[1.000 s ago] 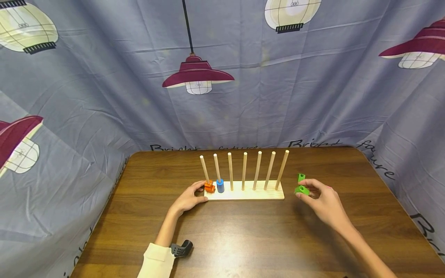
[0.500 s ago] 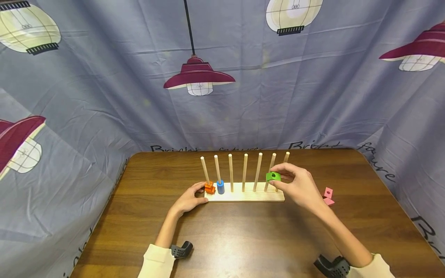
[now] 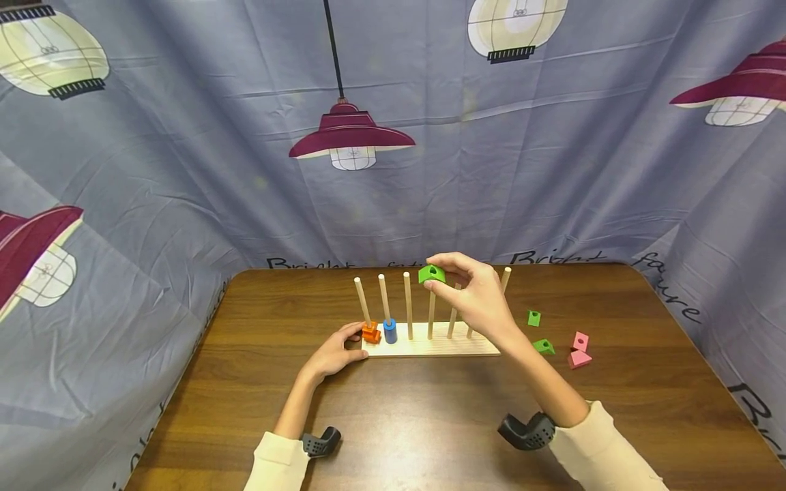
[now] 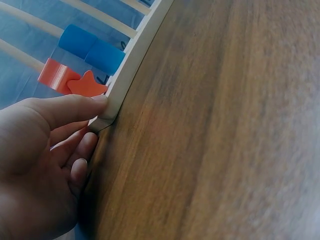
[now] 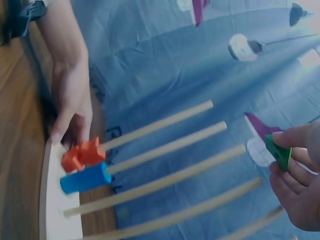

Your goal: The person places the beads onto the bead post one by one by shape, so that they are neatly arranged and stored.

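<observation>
A pale wooden peg board (image 3: 442, 348) with a row of upright pegs (image 3: 408, 307) stands on the table. My left hand (image 3: 331, 353) grips its left end, thumb along the front edge in the left wrist view. Orange star-shaped beads (image 4: 87, 85) are stacked on the leftmost peg, and blue cylindrical beads (image 4: 92, 49) on the second. Up at the height of the peg tops, my right hand (image 3: 482, 296) pinches a green triangular bead (image 3: 432, 275) with a hole, overlapping the fourth peg's top in the head view. That hand and forearm partly hide the pegs farther right.
Right of the board lie two more green beads (image 3: 534, 318) on the brown table (image 3: 393, 416). Beyond them are two pink beads (image 3: 580, 359). A patterned grey-blue curtain (image 3: 393, 218) hangs behind the table's far edge. Black wrist devices (image 3: 527, 432) sit at both cuffs.
My right hand has lifted one green bead from beside the others and carried it leftward and up over the pegs. The left hand keeps its place on the board.
</observation>
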A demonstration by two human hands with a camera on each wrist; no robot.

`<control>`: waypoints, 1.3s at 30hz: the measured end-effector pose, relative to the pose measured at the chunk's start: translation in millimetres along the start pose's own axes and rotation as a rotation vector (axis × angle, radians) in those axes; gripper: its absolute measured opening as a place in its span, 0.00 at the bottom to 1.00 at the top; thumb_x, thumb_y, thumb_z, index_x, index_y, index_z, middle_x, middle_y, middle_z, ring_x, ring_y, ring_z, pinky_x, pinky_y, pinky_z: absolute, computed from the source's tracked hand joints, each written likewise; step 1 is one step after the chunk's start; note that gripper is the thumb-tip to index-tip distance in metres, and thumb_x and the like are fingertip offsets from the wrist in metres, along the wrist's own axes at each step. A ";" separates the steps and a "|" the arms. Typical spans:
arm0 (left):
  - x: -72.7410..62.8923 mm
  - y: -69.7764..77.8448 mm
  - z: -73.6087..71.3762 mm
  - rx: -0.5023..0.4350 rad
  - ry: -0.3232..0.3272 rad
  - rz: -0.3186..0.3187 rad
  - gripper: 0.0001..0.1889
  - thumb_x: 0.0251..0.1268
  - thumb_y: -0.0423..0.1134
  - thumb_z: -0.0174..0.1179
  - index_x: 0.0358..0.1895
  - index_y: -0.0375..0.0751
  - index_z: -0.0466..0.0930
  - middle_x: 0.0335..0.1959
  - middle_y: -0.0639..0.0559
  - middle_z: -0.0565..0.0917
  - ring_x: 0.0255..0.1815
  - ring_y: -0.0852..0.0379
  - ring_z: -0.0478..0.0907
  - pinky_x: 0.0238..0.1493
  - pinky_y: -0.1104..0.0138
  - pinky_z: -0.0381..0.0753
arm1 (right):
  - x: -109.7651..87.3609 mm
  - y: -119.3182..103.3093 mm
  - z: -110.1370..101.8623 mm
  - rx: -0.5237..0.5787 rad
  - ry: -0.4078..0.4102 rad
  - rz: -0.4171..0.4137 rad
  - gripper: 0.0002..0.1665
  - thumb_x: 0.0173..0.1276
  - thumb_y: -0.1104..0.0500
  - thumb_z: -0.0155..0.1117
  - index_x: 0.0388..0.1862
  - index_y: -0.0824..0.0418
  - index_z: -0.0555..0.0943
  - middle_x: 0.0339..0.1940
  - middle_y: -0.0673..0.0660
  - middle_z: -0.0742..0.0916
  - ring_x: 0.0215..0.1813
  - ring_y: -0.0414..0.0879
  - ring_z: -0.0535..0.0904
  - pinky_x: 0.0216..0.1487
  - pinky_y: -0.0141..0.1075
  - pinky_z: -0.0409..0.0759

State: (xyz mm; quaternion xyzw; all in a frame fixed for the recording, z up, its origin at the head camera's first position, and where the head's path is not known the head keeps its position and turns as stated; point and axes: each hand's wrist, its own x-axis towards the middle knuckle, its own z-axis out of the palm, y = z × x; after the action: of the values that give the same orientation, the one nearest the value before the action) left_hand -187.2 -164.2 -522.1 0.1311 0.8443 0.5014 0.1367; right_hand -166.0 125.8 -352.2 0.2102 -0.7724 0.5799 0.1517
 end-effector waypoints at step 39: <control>1.5 1.4 -0.6 -0.030 0.003 -0.009 0.34 0.61 0.31 0.68 0.71 0.31 0.68 0.70 0.41 0.69 0.62 0.43 0.70 0.64 0.47 0.66 | 7.6 30.8 47.1 -0.030 0.058 0.113 0.20 0.57 0.65 0.78 0.48 0.63 0.83 0.42 0.56 0.87 0.43 0.48 0.79 0.44 0.45 0.75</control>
State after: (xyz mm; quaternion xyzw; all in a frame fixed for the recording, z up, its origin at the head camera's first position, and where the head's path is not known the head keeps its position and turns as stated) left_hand -188.7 -163.5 -520.7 0.1244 0.8375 0.5135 0.1395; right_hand -187.5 86.8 -387.5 0.1470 -0.7868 0.5818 0.1444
